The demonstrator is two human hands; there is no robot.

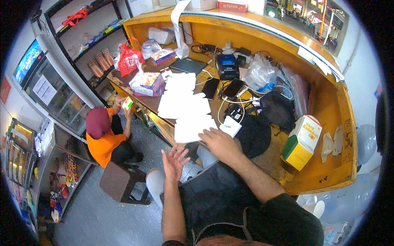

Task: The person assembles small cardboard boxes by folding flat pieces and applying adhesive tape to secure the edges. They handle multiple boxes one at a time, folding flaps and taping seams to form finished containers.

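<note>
- Forearms come up from the bottom edge, and both hands are bare with nothing in them.
- Big yellow tabletop wraps around in an L; the paper stuff sits along its near-left edge, close to the drop-off.
- White paper sheets lie in overlapping stacks running away from the person. The nearest stack is right at the edge.
- Right hand rests flat on that nearest stack, grip spread apart, fingers pointing left across the sheet. Pressing rather than pinching, I'd say.
- Left hand hovers off the edge below the stack, grip open, palm up-ish, touching nothing.
- My take on doing it well: keep the right palm flat and slide the top sheet toward the edge so the left can catch it from under. Go slow or the sheets below will drag along.
- Small white box sits just beside the right hand, so don't knock it.
- Cables and phones lie farther back, well apart.
</note>
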